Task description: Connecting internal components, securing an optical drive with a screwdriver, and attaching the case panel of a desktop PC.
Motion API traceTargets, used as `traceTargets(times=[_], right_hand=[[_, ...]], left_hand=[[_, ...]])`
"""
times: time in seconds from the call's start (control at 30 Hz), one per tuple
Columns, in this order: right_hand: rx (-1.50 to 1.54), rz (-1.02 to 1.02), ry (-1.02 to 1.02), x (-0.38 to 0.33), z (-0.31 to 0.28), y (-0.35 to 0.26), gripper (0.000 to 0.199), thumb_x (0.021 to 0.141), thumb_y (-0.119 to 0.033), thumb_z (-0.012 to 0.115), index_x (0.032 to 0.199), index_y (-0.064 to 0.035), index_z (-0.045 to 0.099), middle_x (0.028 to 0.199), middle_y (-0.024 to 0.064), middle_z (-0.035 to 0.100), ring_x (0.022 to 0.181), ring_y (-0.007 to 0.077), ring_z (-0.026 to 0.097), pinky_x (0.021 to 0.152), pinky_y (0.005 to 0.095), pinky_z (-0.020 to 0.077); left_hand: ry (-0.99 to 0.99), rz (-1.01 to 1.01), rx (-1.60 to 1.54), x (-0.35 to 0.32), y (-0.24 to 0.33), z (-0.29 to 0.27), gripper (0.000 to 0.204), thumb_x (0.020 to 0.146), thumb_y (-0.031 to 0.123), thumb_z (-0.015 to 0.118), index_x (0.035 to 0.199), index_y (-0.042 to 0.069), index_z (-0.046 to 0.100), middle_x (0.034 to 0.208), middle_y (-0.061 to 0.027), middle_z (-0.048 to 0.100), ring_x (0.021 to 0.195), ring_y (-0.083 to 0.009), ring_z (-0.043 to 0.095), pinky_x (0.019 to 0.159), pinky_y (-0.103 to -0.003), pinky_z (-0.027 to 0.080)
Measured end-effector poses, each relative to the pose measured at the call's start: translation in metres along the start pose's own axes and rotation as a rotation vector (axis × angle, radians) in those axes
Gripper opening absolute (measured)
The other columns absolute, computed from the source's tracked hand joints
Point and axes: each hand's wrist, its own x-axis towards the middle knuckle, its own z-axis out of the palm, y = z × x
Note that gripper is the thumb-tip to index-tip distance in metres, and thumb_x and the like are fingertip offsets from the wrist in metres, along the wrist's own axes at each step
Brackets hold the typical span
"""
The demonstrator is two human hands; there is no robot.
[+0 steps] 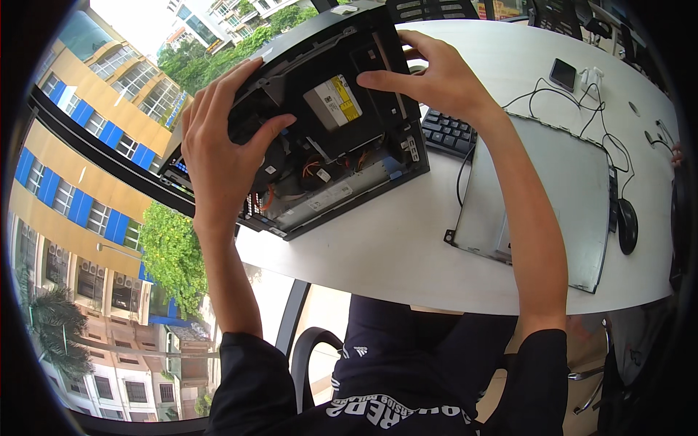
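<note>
An opened black desktop computer case (342, 182) lies on its side at the left end of a white table (392, 254). Inside it I see a grey optical drive with a yellow-and-white label (333, 102), a fan and orange wires. My left hand (222, 138) grips the case's left side, thumb reaching inward toward the fan area. My right hand (436, 76) rests on the case's upper right part, fingers spread, index finger pointing at the drive.
A black keyboard (447, 132) lies behind the case. A grey metal side panel (552, 196) lies flat to the right, with a black mouse (627, 225), cables, a small dark device (562, 74) and a white adapter beyond. A window with buildings fills the left.
</note>
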Motion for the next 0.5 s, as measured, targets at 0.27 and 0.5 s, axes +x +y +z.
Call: traceTargets(times=[0.27,0.5], right_hand=[[-0.019,-0.014,0.030,0.0045,0.0026,0.0067,0.100,0.062,-0.063,0.088,0.131,0.0054,0.062,0.116,0.0213,0.071,0.112,0.0320,0.068,0.096,0.0394,0.0557],[-0.044,0.026,-0.020,0.0027,0.0005,0.0063,0.092,0.065,-0.065,0.087,0.129,-0.0026,0.066,0.119,0.0177,0.071,0.119,0.0319,0.063,0.098,0.0435,0.0542]], left_hand=[[0.015,-0.027,0.034,-0.0011,0.0020,0.0019,0.066,0.068,0.032,0.091,0.128,0.016,0.067,0.117,-0.0039,0.072,0.112,-0.0260,0.064,0.105,-0.042,0.042],[0.053,-0.009,0.007,0.0019,0.0034,0.0069,0.063,0.067,0.033,0.092,0.123,0.016,0.069,0.108,-0.0028,0.071,0.108,-0.0241,0.065,0.103,-0.041,0.043]])
